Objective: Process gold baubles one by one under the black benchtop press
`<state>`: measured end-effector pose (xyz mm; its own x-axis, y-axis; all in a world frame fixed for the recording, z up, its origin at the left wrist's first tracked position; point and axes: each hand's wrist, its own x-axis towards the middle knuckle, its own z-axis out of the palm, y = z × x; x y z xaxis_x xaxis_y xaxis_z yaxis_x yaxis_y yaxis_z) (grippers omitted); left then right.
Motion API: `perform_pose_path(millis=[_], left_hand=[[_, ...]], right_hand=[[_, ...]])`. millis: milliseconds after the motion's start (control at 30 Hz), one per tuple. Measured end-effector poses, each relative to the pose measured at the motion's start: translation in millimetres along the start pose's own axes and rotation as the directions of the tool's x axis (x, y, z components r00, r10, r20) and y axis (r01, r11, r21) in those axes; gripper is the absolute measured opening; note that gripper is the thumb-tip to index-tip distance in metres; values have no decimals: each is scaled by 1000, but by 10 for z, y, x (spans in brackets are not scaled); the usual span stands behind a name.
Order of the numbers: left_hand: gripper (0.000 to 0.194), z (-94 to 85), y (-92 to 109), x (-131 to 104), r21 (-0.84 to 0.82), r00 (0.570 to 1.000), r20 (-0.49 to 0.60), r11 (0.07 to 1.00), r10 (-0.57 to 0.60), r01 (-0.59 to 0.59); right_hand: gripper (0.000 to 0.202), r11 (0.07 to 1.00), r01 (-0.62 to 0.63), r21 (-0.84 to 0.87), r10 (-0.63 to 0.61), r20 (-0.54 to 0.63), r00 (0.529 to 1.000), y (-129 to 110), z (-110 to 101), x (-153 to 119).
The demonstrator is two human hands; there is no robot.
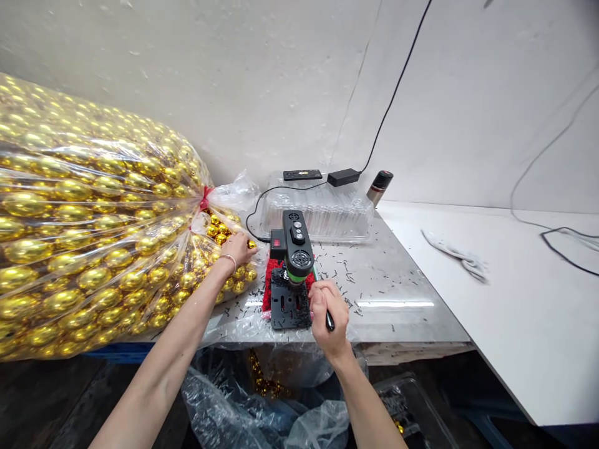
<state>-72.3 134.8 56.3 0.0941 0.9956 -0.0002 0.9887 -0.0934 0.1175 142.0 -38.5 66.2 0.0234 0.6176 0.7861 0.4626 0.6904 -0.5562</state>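
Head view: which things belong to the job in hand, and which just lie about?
In the job, it seems: gold ball in left hand, handle in right hand, machine, adapter, ball bag.

Apparently lying about: black slab, flask, blurred white bundle.

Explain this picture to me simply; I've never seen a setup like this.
There is no robot here: one picture, from a camera worn on a person's head, looks forward and down at two bare hands. The right hand grips the handle beside a small black machine with round vents and buttons on top. The left hand has a gold ball at its fingers; how firmly it is held, I can't tell. Beside that hand lies a huge clear bag full of gold balls. On the metal table, many small black bits lie scattered. Behind the machine sit a clear plastic tray, with a black adapter on top, and a flask.
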Motion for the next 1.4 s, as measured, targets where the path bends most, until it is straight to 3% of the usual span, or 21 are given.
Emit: perform_pose_path(millis=[100,133,200,267,333,400,533,633,733,867,967,1067,1200,1267,1400], left_hand=[[44,-181,-57,-95,-354,993,-42,931,-109,87],[46,-237,-76,-157,-541,989,-37,835,-141,99],[53,-324,-104,-333,-839,989,2,538,-146,81],[58,-356,-109,-559,-969,993,48,236,-112,73],[54,-325,-85,-805,-992,989,120,26,-90,123],[45,-234,-34,-1040,-971,971,221,-111,-91,210],[35,48,131,-1399,-911,917,384,-207,-103,358],[36,269,288,-1534,-873,890,449,-252,-80,418],[43,459,449,-1543,-892,904,420,-218,-76,396],[55,655,636,-1421,-955,946,297,-29,-129,296],[43,745,740,-1321,-973,977,174,132,-123,190],[35,762,799,-1275,-926,994,61,367,-92,91],[40,689,830,-1277,-729,999,22,684,-26,34],[39,647,841,-1282,-664,1000,11,748,27,-13],[37,611,857,-1277,-617,997,40,786,62,-24]], right_hand=[[26,1000,16,16,-17,12,1000,5,-2,-2],[26,1000,20,22,-20,10,1000,6,-1,-3],[26,999,20,28,-20,1,1000,6,3,-4],[27,999,14,28,-14,-13,1000,3,7,-5],[28,1000,10,30,-9,-19,1000,0,10,-6],[28,999,8,31,-7,-18,1000,-2,10,-7],[27,1000,10,19,-10,-15,1000,3,5,-9],[27,1000,14,13,-14,-19,1000,1,3,-1],[28,1000,-3,16,3,-21,1000,-24,-3,34],[28,999,-32,20,33,-27,999,-70,-14,108],[27,999,-34,18,34,-28,999,-78,-23,132],[27,1000,-25,14,25,-9,1000,-65,-32,114],[27,1000,-23,-11,23,15,1000,-60,-48,84],[27,999,-25,-24,25,20,999,-62,-54,78],[27,999,-20,-27,20,28,999,-35,-52,42]])
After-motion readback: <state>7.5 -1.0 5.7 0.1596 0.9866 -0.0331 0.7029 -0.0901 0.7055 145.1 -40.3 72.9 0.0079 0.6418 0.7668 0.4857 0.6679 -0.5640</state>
